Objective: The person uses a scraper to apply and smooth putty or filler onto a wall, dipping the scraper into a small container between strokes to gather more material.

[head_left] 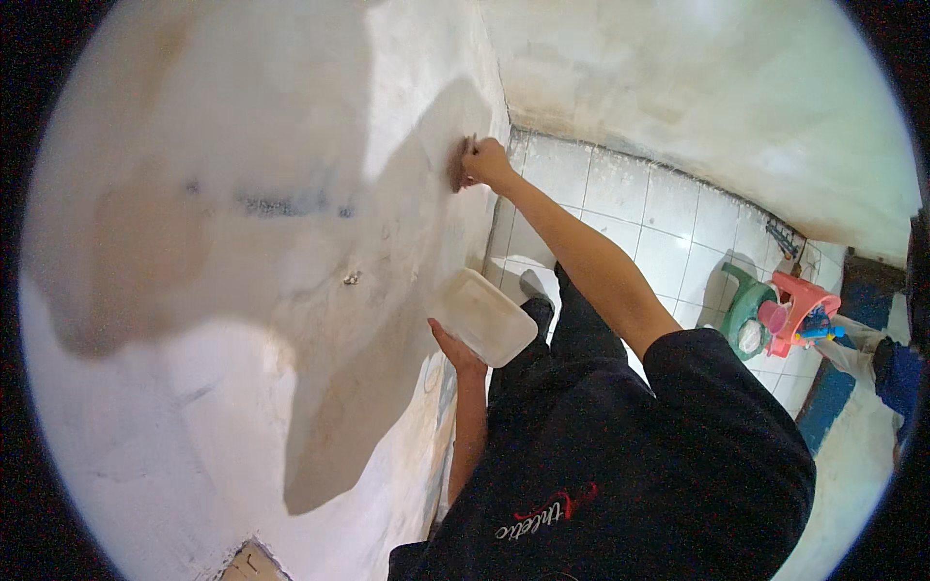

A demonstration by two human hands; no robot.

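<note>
head: tray [487, 316] seemingly in left grip [459, 351]

The tiled floor [612, 186] carries green and pink stools [744, 298].

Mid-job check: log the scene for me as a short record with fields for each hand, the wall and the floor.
Left hand: holding up a pale tub
Right hand: pressing a small brown thing, too blurred to name, against the wall
Wall: pale, with dark smudges
Floor: white tiles
</note>
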